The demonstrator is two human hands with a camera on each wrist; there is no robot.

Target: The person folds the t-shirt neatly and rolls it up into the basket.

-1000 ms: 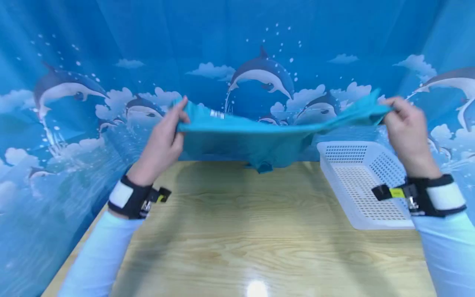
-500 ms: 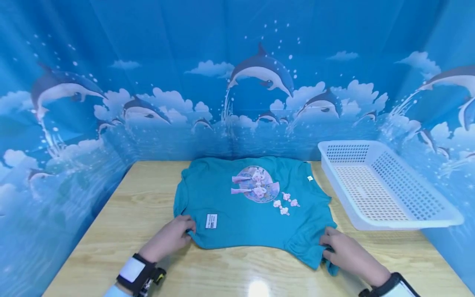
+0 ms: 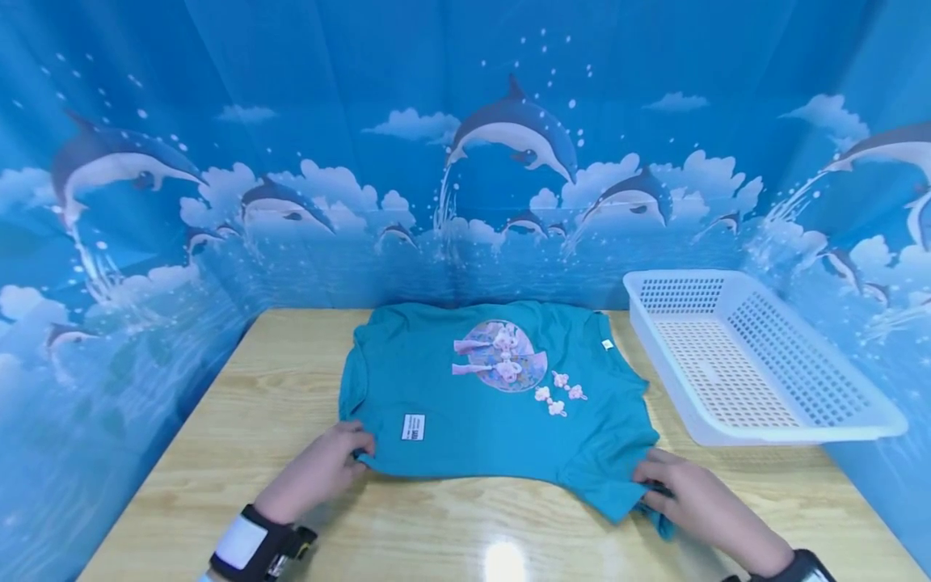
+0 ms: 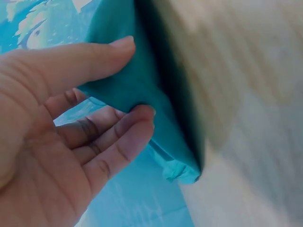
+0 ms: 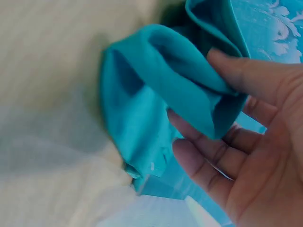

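A teal T-shirt [image 3: 465,436] lies spread sideways on the wooden table, with a round pink-and-purple print, small flower decorations and a white label on its front. At its near left corner, my left hand [image 3: 323,469] pinches the edge. The left wrist view shows the thumb of that hand [image 4: 61,113] on one side of the cloth and the fingers on the other. My right hand [image 3: 694,493] holds the near right corner, where the fabric bunches. In the right wrist view, folded cloth [image 5: 161,80] sits between thumb and fingers of the right hand [image 5: 251,132].
A white perforated plastic basket [image 3: 793,436] stands to the right of the shirt, close to its edge. Behind the wooden table [image 3: 291,364] and at both sides hangs a blue dolphin-print curtain [image 3: 327,97].
A second ago both hands held the shirt stretched in the air near the curtain. It has come down flat onto the table, and the hands are now nearer the front, still gripping its corners.
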